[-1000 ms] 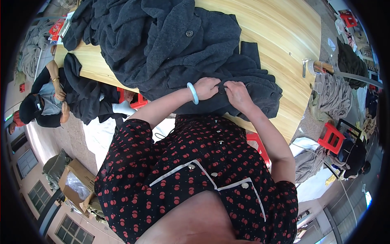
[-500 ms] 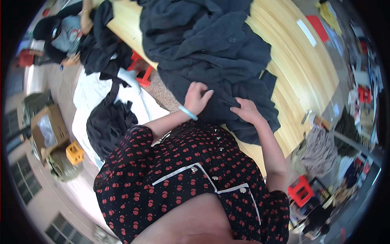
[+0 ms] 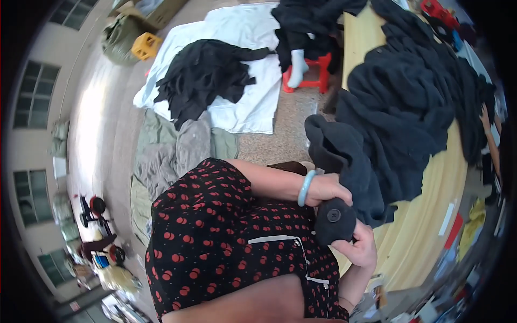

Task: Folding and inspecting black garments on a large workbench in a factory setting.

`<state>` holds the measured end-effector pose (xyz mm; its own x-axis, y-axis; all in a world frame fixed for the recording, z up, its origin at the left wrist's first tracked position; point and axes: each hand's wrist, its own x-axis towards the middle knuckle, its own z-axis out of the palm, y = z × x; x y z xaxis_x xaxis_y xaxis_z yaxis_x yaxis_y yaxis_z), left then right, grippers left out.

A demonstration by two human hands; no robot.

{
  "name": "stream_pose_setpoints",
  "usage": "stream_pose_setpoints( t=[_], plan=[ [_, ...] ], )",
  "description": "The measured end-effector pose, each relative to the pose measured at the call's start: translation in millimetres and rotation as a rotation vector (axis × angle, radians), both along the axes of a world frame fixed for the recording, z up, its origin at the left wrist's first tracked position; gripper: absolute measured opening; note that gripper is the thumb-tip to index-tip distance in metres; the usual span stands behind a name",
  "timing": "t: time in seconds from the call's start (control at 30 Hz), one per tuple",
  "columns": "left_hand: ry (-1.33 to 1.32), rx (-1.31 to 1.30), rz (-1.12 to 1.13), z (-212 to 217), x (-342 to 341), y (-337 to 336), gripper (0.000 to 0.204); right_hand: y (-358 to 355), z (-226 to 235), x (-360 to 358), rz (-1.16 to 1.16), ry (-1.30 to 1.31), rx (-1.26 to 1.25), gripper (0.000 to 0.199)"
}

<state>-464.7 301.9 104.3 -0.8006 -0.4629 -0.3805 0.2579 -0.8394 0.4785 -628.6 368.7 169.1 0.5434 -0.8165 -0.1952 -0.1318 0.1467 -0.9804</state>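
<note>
A person in a black dress (image 3: pixel 215 237) dotted with red grips a dark garment (image 3: pixel 344 177) with both hands at the near edge of a pale wooden table (image 3: pixel 431 226). The right hand (image 3: pixel 358 248) is closed under a bunched fold that bears a single round dark button (image 3: pixel 334 216), the button facing up toward the camera. The left hand (image 3: pixel 329 189), a pale blue bangle (image 3: pixel 306 187) on its wrist, is closed over the cloth just above that fold, touching it. The garment is thick, dark charcoal and heavily creased; from the hands its long axis runs up and away, one rounded end curling over beyond the left hand, the rest merging into the heap of dark clothes (image 3: pixel 409 91) that covers the table farther off to the right. Whether it is a sleeve or a hem cannot be told. Beyond the left forearm, on the floor, lies grey-green cloth (image 3: pixel 177 151); past that a white sheet (image 3: pixel 242 59) carries a loose pile of black fabric (image 3: pixel 204 75). Farther still stand a red stool (image 3: pixel 307 75), a yellow crate (image 3: pixel 145 46) and a dark green sack (image 3: pixel 121 35); what the crate and sack hold is not visible.
</note>
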Motion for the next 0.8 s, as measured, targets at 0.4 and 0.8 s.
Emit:
stream_pose_setpoints(
  t=[0.4, 0.8],
  plan=[
    [-0.634, -0.072, 1.146, 93.3, 261.5, -104.8, 0.007, -82.5, -183.8, -50.0, -0.395, 0.938, -0.327, 0.069],
    [-1.658, -0.305, 1.243, 11.3, 440.9, -273.4, 0.043, -105.4, -209.0, -103.6, -0.135, 1.358, 0.375, 0.054]
  ],
)
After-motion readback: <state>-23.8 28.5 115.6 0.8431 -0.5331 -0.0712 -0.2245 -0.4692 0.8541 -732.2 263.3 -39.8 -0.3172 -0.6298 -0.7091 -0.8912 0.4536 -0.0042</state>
